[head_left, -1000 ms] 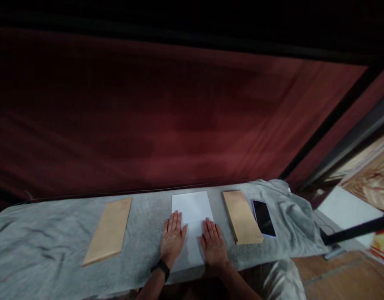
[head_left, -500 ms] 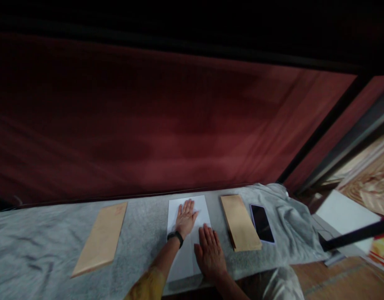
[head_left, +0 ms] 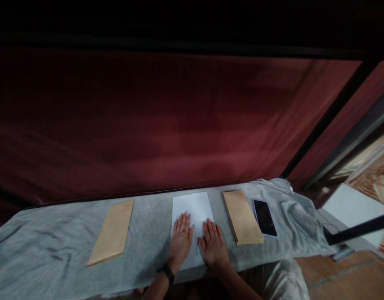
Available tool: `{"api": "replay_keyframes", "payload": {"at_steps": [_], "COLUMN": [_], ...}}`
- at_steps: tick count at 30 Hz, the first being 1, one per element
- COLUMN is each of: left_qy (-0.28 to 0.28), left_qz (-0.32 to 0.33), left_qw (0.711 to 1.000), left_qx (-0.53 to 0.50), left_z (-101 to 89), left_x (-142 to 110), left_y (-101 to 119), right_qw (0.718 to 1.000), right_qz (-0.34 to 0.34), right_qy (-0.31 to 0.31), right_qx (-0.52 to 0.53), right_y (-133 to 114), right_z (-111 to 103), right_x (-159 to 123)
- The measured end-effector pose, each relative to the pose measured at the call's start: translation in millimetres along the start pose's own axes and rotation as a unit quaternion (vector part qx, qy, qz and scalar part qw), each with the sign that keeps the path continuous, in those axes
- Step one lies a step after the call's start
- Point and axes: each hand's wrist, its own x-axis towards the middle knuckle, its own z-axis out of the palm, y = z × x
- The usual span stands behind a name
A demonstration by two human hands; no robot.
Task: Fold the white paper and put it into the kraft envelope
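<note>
A white sheet of paper (head_left: 192, 204) lies on the grey cloth in front of me. Flat on its left side rests my left hand (head_left: 181, 237), fingers extended, a dark band on the wrist. My right hand (head_left: 213, 246) presses on the sheet's right edge, its fingers stretched out too. Neither hand grips anything. To the left of the paper is a single brown envelope (head_left: 112, 233). On the right lies what looks like a stack of brown envelopes (head_left: 243, 218). The lower part of the sheet is partly hidden under my hands.
A phone (head_left: 265, 218) with a dark screen lies right of the envelope stack. The grey cloth (head_left: 148, 233) covers the long surface and bunches up at its right end. Behind it rises a dark red panel (head_left: 192, 133). A black bar (head_left: 360, 229) stands at the right.
My left hand has slid down the paper toward me and now lies beside my right hand. The right hand stays flat on the sheet's right side. The view has shifted slightly.
</note>
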Motion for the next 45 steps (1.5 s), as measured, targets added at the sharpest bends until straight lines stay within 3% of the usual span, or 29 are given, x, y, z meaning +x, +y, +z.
{"api": "replay_keyframes", "payload": {"at_steps": [2, 5, 14, 20, 24, 30, 40, 45], "left_qy": [-0.005, -0.013, -0.041, -0.063, -0.134, -0.242, -0.226, -0.21], "left_qz": [0.052, 0.057, -0.051, -0.011, 0.032, 0.039, 0.059, 0.057], "left_qw": [0.999, 0.998, 0.998, 0.998, 0.99, 0.97, 0.971, 0.972], "left_qx": [-0.006, -0.003, 0.006, -0.003, -0.002, -0.006, -0.052, -0.087], "left_z": [0.4, -5.1, -42.0, -57.5, -73.4, -98.9, -113.8, -119.0], "left_x": [-26, -48, -76, -104, -106, -86, -89, -98], "left_y": [17, 28, -4, -14, -11, -8, -13, -21], "right_qw": [1.0, 0.998, 1.0, 0.999, 0.998, 0.996, 0.992, 0.983], "right_qz": [-0.002, -0.007, -0.013, -0.045, -0.061, -0.091, -0.111, -0.128], "right_qy": [-0.024, -0.058, 0.014, 0.004, 0.003, -0.005, -0.057, -0.113], "right_qx": [-0.003, -0.008, -0.002, -0.019, -0.024, -0.006, 0.021, 0.069], "right_y": [2, 3, 8, 30, 36, 40, 41, 51], "right_z": [0, -3, -7, -17, -22, -31, -50, -65], "right_x": [1, 2, -7, -34, -47, -57, -68, -75]}}
